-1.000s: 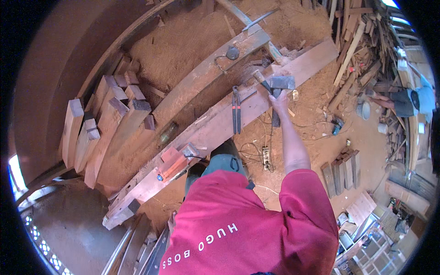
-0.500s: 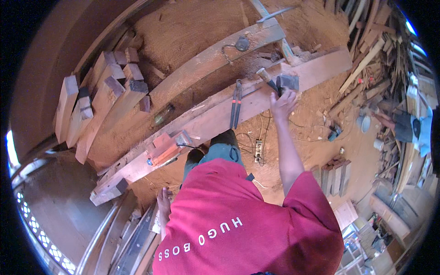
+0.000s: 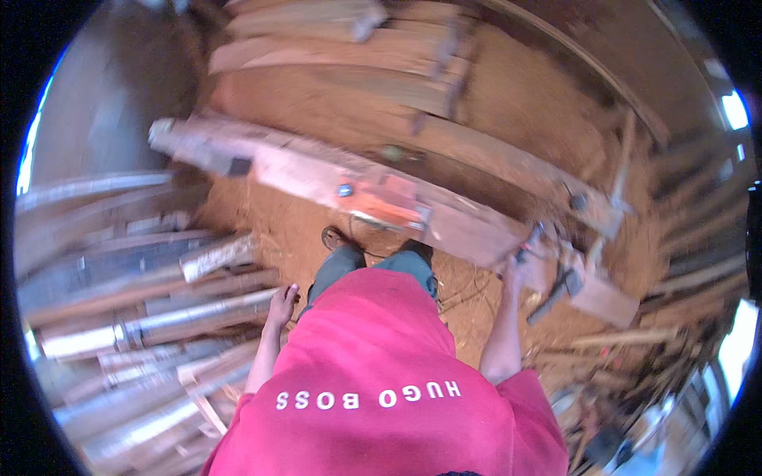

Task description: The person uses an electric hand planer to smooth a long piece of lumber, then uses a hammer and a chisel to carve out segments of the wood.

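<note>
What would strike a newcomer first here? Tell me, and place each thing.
The red shirt fills the lower middle. Above it, a long pinkish wooden beam slants down from upper left to right, with a bright orange tool lying near its middle. Toward the beam's right end, the right hand is at the pliers, blur hiding whether it grips them, and a hammer lies just beyond.

I'm seeing a brown, dusty floor point(image 3: 528, 103) stretching across the middle. A grey wall point(image 3: 119, 87) is rising at far left, and boards point(image 3: 218, 259) are lying at near left. White light point(image 3: 735, 111) is glaring at far right, while blur is smearing the outskirts.
</note>
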`<state>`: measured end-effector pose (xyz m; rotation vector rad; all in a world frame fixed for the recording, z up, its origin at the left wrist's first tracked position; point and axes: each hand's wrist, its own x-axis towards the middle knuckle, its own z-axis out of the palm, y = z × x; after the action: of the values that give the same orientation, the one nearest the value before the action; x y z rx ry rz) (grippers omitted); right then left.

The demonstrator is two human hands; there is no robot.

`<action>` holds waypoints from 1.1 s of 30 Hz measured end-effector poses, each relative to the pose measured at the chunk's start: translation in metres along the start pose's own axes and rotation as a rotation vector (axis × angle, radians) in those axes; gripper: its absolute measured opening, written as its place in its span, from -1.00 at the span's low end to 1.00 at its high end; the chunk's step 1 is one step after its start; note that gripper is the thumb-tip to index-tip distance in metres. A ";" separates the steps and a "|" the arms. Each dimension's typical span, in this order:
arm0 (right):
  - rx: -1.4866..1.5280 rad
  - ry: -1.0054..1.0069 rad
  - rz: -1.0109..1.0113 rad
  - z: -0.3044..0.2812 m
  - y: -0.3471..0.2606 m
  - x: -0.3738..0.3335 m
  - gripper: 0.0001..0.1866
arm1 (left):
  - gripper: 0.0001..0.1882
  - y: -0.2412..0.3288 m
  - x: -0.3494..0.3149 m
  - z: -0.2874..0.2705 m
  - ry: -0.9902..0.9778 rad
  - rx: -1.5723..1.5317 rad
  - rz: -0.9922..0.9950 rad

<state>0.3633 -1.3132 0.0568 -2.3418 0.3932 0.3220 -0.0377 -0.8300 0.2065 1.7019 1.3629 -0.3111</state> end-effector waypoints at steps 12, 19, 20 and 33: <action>0.590 -0.049 -0.012 0.094 -0.247 -0.132 -0.86 | -0.52 -0.257 0.077 -0.119 0.124 -0.128 0.005; 0.351 -0.502 -0.265 0.257 -0.395 -0.214 -0.67 | -0.66 -0.227 0.116 -0.208 0.370 -0.562 -0.024; 0.258 -0.583 -0.278 0.279 -0.437 -0.258 -0.65 | -0.67 -0.240 0.113 -0.214 0.408 -0.599 -0.054; 0.019 -1.390 -0.418 0.472 -0.636 -0.444 -0.74 | -0.68 -0.125 0.157 -0.312 0.541 -0.277 0.226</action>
<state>0.1336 -0.4614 0.2723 -1.5854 -0.7331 1.5202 -0.1920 -0.4925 0.2148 1.7447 1.4837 0.4802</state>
